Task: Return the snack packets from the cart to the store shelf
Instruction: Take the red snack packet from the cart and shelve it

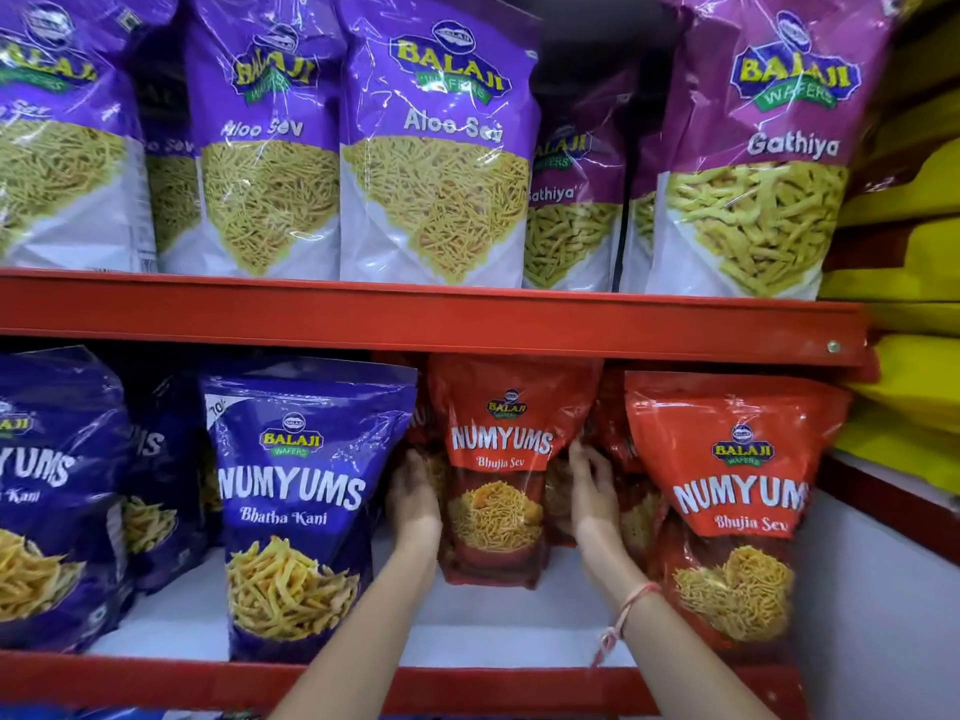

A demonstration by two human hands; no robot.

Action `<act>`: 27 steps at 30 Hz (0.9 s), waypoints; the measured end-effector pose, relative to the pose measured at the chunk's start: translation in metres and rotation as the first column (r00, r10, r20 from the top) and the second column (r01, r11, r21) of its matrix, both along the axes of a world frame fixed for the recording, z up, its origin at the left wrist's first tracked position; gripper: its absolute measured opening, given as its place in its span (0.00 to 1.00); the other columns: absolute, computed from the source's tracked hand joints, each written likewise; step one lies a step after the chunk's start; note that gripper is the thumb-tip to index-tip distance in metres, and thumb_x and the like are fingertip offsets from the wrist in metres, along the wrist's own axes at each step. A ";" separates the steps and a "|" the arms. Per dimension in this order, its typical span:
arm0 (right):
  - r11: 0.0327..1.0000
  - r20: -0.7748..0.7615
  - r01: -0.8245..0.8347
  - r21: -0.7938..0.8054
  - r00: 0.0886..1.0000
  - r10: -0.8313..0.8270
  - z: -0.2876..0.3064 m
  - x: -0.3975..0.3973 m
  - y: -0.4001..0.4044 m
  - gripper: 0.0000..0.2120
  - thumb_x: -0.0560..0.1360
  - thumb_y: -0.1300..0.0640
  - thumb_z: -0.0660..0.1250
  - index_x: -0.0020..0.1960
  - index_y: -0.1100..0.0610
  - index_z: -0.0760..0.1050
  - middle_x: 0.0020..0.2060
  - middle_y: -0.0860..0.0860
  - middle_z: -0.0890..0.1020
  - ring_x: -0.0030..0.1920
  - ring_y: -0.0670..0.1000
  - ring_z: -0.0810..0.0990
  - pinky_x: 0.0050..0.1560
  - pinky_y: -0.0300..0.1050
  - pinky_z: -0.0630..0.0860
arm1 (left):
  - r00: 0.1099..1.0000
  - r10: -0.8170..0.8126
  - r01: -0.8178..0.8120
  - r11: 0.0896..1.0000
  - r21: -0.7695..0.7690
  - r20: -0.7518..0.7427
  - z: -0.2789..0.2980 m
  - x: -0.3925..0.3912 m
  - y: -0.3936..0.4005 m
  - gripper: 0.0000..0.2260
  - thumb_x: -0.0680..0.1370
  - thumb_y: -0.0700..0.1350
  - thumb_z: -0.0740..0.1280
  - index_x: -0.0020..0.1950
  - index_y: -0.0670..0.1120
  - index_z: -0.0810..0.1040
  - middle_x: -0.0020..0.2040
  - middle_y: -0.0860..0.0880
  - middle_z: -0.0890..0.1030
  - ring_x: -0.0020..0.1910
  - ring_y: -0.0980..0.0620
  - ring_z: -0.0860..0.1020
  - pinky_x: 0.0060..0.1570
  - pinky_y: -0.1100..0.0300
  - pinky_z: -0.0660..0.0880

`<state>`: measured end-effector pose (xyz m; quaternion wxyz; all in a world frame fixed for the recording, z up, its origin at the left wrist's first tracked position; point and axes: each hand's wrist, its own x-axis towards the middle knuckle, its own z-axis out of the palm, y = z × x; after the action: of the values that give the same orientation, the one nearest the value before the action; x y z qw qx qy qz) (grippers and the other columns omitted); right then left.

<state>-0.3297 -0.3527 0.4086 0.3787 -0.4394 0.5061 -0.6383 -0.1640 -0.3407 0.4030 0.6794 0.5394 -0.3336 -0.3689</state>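
A red Numyums Bhujia Sev packet (501,470) stands upright at the back of the lower shelf (467,683), between a blue Bhatha Kani packet (298,506) and another red Bhujia Sev packet (727,506). My left hand (413,498) presses flat on its left side. My right hand (592,493) presses on its right side, a red thread around that wrist. Both hands hold the packet between them. The cart is out of view.
The upper red shelf (415,314) carries purple Aloo Sev packets (436,142) and magenta Gathiya packets (753,148). More blue Numyums packets (52,491) fill the lower left. Yellow packets (914,283) are stacked at the far right. White shelf floor (493,610) shows below the held packet.
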 end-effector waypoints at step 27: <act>0.961 -0.034 -0.160 0.225 0.985 0.172 -0.038 -0.002 0.059 0.42 0.63 0.22 0.53 0.64 0.49 0.75 0.57 0.52 0.81 0.59 0.57 0.79 0.65 0.60 0.72 | 0.900 -0.435 0.432 0.896 0.101 0.006 -0.003 -0.015 0.062 0.36 0.74 0.68 0.43 0.75 0.47 0.58 0.73 0.46 0.65 0.73 0.45 0.63 0.72 0.50 0.58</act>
<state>-0.3315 -0.2938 0.3708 0.4639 -0.4520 0.5452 -0.5322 -0.1790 -0.2790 0.3996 0.5482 0.4892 -0.4367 -0.5191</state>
